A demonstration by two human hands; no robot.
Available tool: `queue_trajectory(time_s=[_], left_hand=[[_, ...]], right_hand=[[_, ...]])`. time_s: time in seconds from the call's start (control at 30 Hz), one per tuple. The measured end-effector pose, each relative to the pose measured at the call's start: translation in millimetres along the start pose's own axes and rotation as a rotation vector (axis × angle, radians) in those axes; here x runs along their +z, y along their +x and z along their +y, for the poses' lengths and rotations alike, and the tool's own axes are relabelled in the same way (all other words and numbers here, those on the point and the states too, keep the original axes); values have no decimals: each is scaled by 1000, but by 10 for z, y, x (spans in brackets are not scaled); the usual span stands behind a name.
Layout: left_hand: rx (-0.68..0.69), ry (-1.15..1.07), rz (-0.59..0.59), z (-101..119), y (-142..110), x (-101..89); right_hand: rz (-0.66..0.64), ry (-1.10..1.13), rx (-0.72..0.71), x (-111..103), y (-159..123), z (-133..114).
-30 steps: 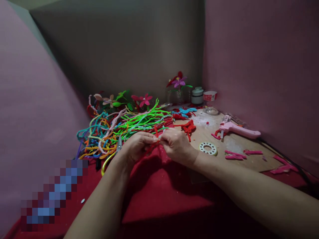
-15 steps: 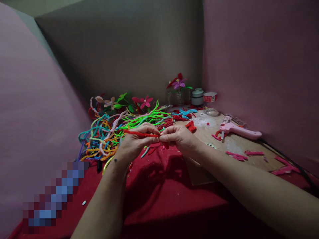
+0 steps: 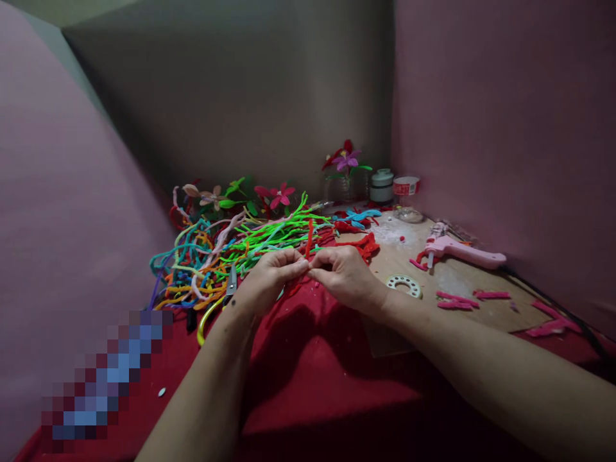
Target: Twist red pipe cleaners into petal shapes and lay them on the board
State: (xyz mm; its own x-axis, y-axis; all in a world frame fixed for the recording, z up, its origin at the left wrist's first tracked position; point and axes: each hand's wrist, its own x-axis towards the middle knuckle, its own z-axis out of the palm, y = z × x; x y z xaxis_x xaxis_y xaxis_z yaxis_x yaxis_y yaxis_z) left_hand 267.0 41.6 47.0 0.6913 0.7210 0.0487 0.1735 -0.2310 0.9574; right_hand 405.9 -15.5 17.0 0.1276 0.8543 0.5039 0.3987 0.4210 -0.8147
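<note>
My left hand and my right hand meet fingertip to fingertip over a red cloth. Both are closed in a pinch on a red pipe cleaner, whose free end sticks straight up between them. Just behind the hands lies a tangled heap of pipe cleaners in green, orange, teal and pink. More short red pieces lie to the right of my right hand.
Scissors with yellow handles lie by my left wrist. On a wooden board are a pink glue gun, a white ring and pink scraps. Finished flowers, a vase and jars stand at the back.
The red pipe cleaner lay sideways across my left hand half a second ago; now its end points upward between the pinched fingers. Both hands stay close together.
</note>
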Motion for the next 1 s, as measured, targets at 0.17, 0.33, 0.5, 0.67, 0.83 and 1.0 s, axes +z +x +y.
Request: queue_trajectory(time_s=[0.17,0.33,0.5,0.67,0.83,1.0], left_hand=[[64,121,113,22,1,-1],[187,284,212,4,9,4],[475,683,296,-71,34,33],[478,945,213,-84,21,54],[328,931,195,-59,22,30],[236,850,172,-40,18,-14]], right_hand=[[-119,330,228,-9,45,-3],[-86,476,296,-17,56,-11],[-1,254,258,6,60,81],[11,41,162,39,62,174],[-32,-68,102,42,33,118],[360,-237,-178,-44,8,-8]])
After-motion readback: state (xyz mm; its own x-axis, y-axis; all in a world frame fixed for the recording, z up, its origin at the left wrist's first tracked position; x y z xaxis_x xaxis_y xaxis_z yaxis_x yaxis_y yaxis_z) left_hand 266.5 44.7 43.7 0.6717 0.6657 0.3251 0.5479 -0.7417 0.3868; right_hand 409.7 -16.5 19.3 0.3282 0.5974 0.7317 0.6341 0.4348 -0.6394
